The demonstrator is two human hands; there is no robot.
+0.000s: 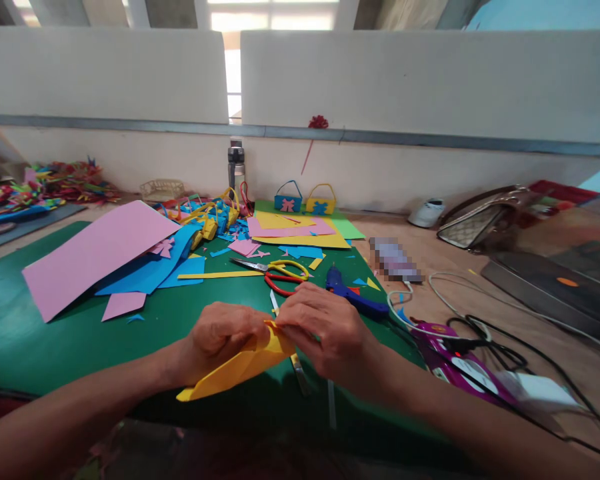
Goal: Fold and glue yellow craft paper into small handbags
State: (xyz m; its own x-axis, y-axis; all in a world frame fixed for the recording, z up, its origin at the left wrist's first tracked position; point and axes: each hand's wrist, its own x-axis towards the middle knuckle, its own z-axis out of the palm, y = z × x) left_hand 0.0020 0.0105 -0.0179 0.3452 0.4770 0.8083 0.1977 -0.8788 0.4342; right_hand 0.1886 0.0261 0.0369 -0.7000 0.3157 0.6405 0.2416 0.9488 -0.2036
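Two hands at work on a folded yellow piece [250, 365], taken here as the centre of the clock face, twelve being farthest from the wearer. The yellow piece is raised over the near part of the green work surface [70, 340], tilted, its low end towards eight o'clock and its gathered end towards two. The left hand [225, 330] is clamped on the upper edge, fingers curled; the right hand [330, 327] pinches the gathered end with bunched fingertips. The two hands nearly meet there, and the exact finger contact is partly hidden.

The step in hand appears to be the pressing together of folded edges at that end. The next move would call for a steady left hold and even finger pressure from the right, so that the edges do not slip.

Surroundings: scissors [267, 269] lie between twelve and one o'clock, and beyond them stand a small blue bag [288, 203] and a small yellow bag [321, 205]. A blue glue gun [363, 303] lies at two, just beyond the right hand; a pink sheet [103, 257] lies at ten. A slim bladed tool [300, 377] passes beneath the hands.
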